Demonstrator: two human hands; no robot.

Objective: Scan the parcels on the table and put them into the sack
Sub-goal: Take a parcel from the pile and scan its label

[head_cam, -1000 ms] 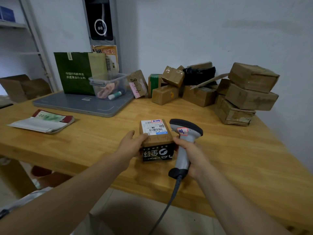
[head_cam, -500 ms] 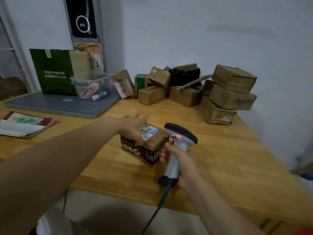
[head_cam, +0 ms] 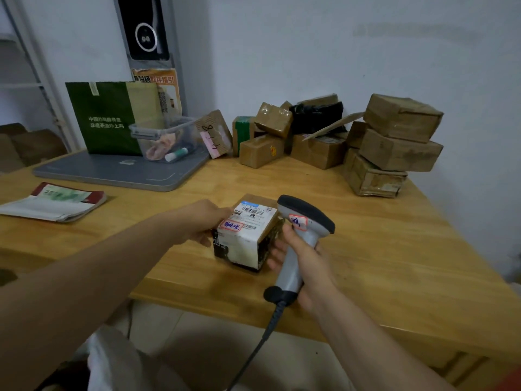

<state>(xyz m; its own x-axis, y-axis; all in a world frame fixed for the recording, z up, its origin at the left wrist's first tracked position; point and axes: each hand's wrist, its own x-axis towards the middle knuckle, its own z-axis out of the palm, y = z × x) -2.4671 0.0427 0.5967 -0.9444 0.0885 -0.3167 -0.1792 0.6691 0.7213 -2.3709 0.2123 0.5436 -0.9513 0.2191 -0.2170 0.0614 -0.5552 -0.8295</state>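
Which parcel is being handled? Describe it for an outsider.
Wooden table, front edge: the parcel between the left hand and the scanner. Unlike the brown boxes by the wall, it has black printed sides and a white barcode label.

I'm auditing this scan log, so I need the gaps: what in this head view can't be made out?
Head view throughout.
1. Fingers of the left hand: hidden behind the small brown cardboard parcel.
2. Its white label: print too small and blurred.
3. Window of the grey handheld barcode scanner in the right hand: faces away.
4. Sack: none identifiable; a pale shape at the bottom edge is cut off by the frame.
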